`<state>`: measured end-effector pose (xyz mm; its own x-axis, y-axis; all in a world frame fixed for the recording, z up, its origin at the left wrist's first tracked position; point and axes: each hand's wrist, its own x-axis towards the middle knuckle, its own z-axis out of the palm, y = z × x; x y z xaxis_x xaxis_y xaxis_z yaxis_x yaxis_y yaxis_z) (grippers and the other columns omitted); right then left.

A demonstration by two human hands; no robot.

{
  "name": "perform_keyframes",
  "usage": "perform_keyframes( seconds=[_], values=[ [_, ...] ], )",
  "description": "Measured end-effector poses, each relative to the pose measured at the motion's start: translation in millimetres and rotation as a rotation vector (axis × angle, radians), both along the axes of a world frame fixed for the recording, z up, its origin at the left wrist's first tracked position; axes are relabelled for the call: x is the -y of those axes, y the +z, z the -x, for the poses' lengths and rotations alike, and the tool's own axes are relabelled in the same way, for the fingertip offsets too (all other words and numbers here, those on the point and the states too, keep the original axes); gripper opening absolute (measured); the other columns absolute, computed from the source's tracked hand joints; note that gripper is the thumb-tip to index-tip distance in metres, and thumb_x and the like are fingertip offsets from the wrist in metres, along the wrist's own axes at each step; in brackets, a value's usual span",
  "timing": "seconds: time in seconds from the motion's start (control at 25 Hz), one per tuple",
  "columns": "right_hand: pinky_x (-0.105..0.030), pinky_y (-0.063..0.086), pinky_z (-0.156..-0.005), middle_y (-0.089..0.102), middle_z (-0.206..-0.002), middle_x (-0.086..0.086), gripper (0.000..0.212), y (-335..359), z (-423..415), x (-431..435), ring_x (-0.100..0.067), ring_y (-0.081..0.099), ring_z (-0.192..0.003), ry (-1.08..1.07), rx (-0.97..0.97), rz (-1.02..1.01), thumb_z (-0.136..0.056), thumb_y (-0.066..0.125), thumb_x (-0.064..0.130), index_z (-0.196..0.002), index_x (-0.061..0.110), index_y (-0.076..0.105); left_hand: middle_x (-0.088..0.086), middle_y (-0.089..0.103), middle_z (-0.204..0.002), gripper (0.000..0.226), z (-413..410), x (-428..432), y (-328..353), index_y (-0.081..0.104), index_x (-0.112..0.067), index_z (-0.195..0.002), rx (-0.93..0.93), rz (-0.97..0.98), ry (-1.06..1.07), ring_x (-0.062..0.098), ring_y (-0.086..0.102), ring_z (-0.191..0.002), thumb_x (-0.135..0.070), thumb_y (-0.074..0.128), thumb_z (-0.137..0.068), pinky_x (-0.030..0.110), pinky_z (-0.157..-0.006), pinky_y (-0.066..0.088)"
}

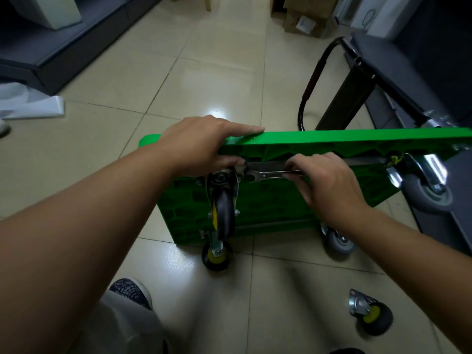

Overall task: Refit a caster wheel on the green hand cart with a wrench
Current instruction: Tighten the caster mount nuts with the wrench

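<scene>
Our left hand (201,144) clasps the cart (319,141) edge; our right hand (329,180) grips the wrench (265,174), head pointing nine o'clock at the caster (224,210). A spare caster (370,312) lies at five o'clock.

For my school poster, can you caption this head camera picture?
Left hand steadies the green cart; right hand holds a wrench at its caster wheel.
</scene>
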<state>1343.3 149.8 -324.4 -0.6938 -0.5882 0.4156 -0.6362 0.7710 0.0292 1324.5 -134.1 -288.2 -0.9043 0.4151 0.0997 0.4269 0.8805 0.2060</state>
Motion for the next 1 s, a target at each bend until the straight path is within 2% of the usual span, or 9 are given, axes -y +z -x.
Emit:
perform_keyframes(
  seconds=[0.24,0.36,0.56,0.64,0.72,0.76,0.84,0.92,1.0],
  values=[
    [-0.04,0.043,-0.065,0.064,-0.076,-0.005,0.02,-14,11,13,-0.024,0.057,-0.066,0.159,-0.142,0.024,-0.1,0.062,0.023,-0.085,0.011,0.066,-0.004,0.065,-0.132,0.07,3,1,-4,0.021,-0.069,-0.146,-0.02,-0.007,-0.002,0.027,0.063,-0.105,-0.065,0.061,-0.089,0.041,-0.076,0.053],
    [-0.038,0.04,-0.067,0.063,-0.075,-0.007,0.024,-21,16,19,-0.027,0.054,-0.065,0.107,-0.234,0.061,-0.102,0.059,0.022,-0.08,0.011,0.062,-0.004,0.065,-0.132,0.07,4,1,-5,0.02,-0.07,-0.146,-0.023,0.0,0.0,0.027,0.063,-0.105,-0.066,0.061,-0.089,0.042,-0.077,0.054],
    [-0.038,0.04,-0.07,0.063,-0.077,-0.005,0.017,-53,11,17,-0.025,0.054,-0.071,-0.066,-0.091,0.228,-0.093,0.07,0.017,-0.08,0.011,0.06,-0.006,0.064,-0.134,0.07,3,1,-4,0.021,-0.068,-0.147,-0.024,0.0,-0.007,0.026,0.063,-0.106,-0.065,0.06,-0.09,0.043,-0.079,0.054],
    [-0.032,0.042,-0.069,0.065,-0.078,-0.002,0.016,-76,3,22,-0.012,0.052,-0.074,-0.189,0.094,0.47,-0.086,0.077,0.014,-0.079,0.01,0.063,-0.006,0.063,-0.135,0.07,3,0,-3,0.022,-0.066,-0.148,-0.015,0.0,-0.01,0.025,0.063,-0.107,-0.063,0.061,-0.091,0.044,-0.08,0.054],
    [-0.021,0.046,-0.068,0.065,-0.074,0.001,0.016,-97,-8,40,0.0,0.054,-0.07,-0.295,0.442,0.906,-0.083,0.078,0.008,-0.077,0.008,0.064,-0.005,0.063,-0.135,0.07,4,1,-1,0.022,-0.065,-0.149,-0.011,0.0,-0.008,0.025,0.062,-0.108,-0.062,0.061,-0.091,0.045,-0.08,0.054],
    [-0.015,0.046,-0.066,0.066,-0.073,0.001,0.015,-108,-17,54,0.002,0.058,-0.067,-0.358,0.617,1.145,-0.084,0.077,0.005,-0.077,0.007,0.064,-0.004,0.063,-0.134,0.07,4,1,1,0.023,-0.065,-0.149,-0.005,-0.003,-0.004,0.025,0.061,-0.107,-0.061,0.061,-0.09,0.045,-0.08,0.054],
    [-0.014,0.05,-0.064,0.07,-0.072,0.0,0.012,-125,-41,89,-0.001,0.065,-0.066,-0.49,0.889,1.57,-0.086,0.074,0.003,-0.081,0.005,0.063,-0.003,0.064,-0.132,0.07,3,1,2,0.025,-0.064,-0.149,0.004,-0.004,-0.001,0.025,0.061,-0.105,-0.06,0.062,-0.09,0.045,-0.079,0.053],
    [-0.015,0.052,-0.065,0.072,-0.071,-0.001,0.012,-137,-58,119,-0.006,0.067,-0.067,-0.568,1.002,1.85,-0.089,0.071,0.005,-0.082,0.006,0.061,-0.002,0.065,-0.131,0.07,2,0,2,0.026,-0.063,-0.149,0.003,-0.012,-0.012,0.025,0.061,-0.103,-0.059,0.062,-0.091,0.043,-0.077,0.052],
    [-0.017,0.052,-0.064,0.072,-0.072,-0.003,0.011,-140,-64,126,-0.008,0.067,-0.067,-0.57,1.027,1.907,-0.091,0.069,0.007,-0.085,0.006,0.06,-0.002,0.066,-0.127,0.069,2,0,1,0.026,-0.063,-0.149,0.003,-0.022,-0.022,0.025,0.061,-0.1,-0.059,0.063,-0.09,0.041,-0.075,0.05]
  ],
)
